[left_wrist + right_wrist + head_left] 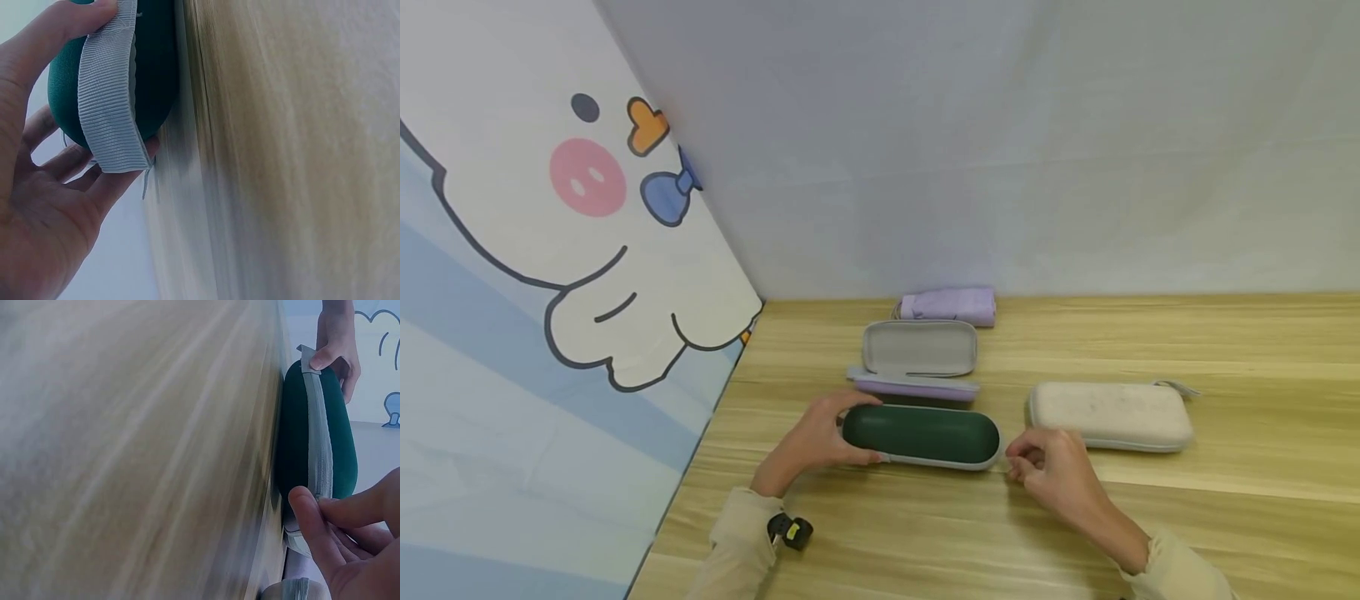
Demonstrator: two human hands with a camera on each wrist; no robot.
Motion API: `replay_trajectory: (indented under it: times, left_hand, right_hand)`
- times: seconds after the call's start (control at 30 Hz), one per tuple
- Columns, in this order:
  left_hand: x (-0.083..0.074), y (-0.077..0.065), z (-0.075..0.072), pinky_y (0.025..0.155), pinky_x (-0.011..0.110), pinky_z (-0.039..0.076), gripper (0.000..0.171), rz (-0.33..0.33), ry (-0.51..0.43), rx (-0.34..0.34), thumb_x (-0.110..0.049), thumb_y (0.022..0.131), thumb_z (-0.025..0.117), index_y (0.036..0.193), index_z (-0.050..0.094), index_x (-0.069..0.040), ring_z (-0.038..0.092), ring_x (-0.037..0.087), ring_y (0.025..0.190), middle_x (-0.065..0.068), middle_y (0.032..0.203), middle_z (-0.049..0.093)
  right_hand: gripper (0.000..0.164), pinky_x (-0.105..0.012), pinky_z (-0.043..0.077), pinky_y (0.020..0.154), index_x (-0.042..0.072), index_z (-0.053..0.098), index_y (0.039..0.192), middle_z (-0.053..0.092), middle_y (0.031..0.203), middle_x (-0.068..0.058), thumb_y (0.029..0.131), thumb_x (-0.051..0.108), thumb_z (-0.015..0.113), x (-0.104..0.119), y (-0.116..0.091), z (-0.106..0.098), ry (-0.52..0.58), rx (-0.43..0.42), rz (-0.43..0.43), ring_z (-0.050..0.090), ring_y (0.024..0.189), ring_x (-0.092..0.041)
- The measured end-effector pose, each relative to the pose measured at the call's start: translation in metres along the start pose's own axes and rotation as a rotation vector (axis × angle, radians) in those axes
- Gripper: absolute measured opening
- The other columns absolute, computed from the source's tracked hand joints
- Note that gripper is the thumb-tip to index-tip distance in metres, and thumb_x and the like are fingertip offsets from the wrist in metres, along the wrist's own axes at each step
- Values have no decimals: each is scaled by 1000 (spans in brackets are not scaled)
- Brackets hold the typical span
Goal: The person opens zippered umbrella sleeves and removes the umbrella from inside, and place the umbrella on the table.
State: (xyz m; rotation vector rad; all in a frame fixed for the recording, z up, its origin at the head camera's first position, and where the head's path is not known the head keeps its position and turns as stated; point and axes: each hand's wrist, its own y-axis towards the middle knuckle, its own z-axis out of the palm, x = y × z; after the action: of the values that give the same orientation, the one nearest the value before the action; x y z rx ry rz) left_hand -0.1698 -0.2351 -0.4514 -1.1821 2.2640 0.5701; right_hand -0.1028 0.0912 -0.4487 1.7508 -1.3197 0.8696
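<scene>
A dark green zip case (921, 435) with a pale grey zipper band lies lengthwise on the table, shut as far as visible. My left hand (820, 433) grips its left end, thumb at the front and fingers at the back. In the left wrist view, the thumb lies on a grey ribbon loop (112, 100) at that end. At the right end, my right hand (1052, 467) pinches thumb and finger together. The right wrist view places that pinch at the zipper (320, 437); the zipper pull itself is mostly hidden by the fingertips.
A cream zip case (1112, 414) lies just beyond the right hand. Behind the green case are a purple flat case (917, 389), a grey case (920, 347) and a rolled purple item (955, 306) near the back wall. A printed cartoon sheet (497, 333) borders the table's left.
</scene>
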Motion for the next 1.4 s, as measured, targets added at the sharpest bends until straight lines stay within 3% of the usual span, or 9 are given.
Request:
replay_trajectory:
  times: [0.47,1.07,1.4]
  left_hand:
    - [1,0,3,80,36,49,65,-62,-21,5,-46,62,85,121,62,-29,56,15,105,-5,122,59]
    - [2,2,6,83,37,48,64,-73,-33,3,-45,63,85,120,62,-29,55,14,109,-7,123,58]
    - [5,3,7,80,35,49,64,-71,-20,2,-46,63,85,121,62,-29,55,13,106,-8,123,58]
  right_hand:
    - [18,-21,50,52,-4,67,75,66,71,-9,74,-21,62,-1,-4,1,26,53,-6,63,56,-15]
    - [17,-21,51,54,-4,67,73,67,69,-11,74,-21,64,-1,-6,10,65,62,-36,65,56,-15]
    - [21,-20,51,53,-3,68,72,67,68,-9,70,-24,65,-6,-5,20,28,27,-154,64,55,-11]
